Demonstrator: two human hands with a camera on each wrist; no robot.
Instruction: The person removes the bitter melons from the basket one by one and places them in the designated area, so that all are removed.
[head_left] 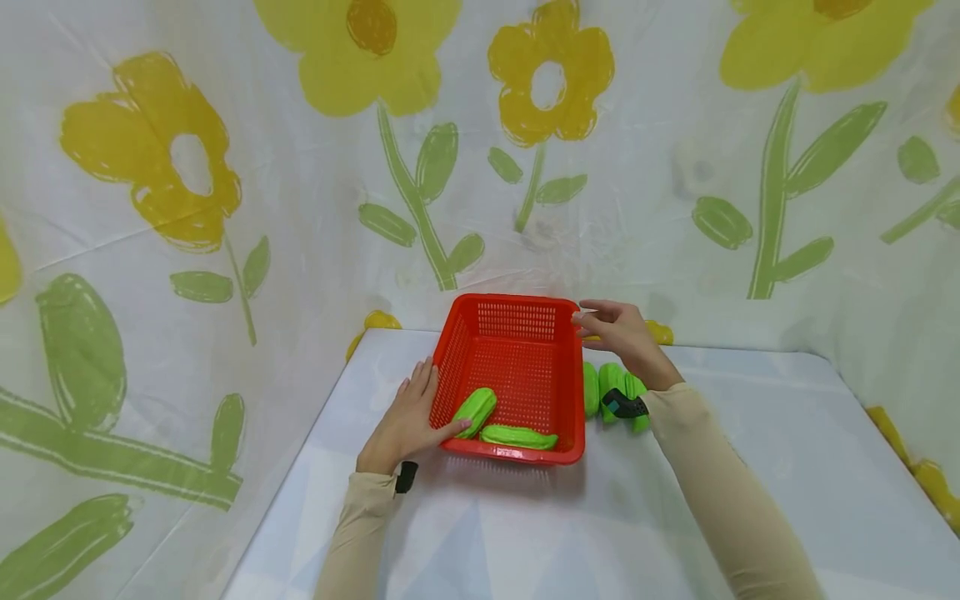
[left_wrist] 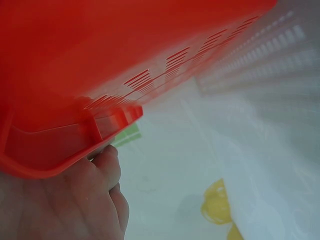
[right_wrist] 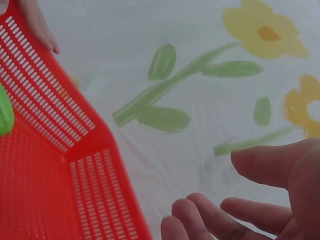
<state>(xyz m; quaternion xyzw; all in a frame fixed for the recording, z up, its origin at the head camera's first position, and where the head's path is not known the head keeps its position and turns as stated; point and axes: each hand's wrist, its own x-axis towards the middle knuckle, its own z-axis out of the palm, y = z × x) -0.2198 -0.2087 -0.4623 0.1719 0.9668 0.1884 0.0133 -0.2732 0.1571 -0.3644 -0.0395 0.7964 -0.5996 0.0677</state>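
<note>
My left hand [head_left: 405, 423] holds the left side of a red plastic basket [head_left: 517, 372] in the head view, with its thumb over the rim near the front corner. From the left wrist, its fingers show outside, under the rim. Two bright green, ridged, elongated vegetables, one slanted [head_left: 477, 407] and one lying crosswise [head_left: 519, 437], are at the basket's front. By the back right corner is my right hand [head_left: 628, 337]; the right wrist view shows its fingers spread and gently bent, with nothing between them and the basket wall [right_wrist: 102, 195] to their left.
More green vegetables [head_left: 611, 385] lie on the table right of the basket, partly behind my right wrist. A white tabletop [head_left: 735, 467] extends to the right and front. A flower-printed curtain [head_left: 645, 208] stands behind the table and along its sides.
</note>
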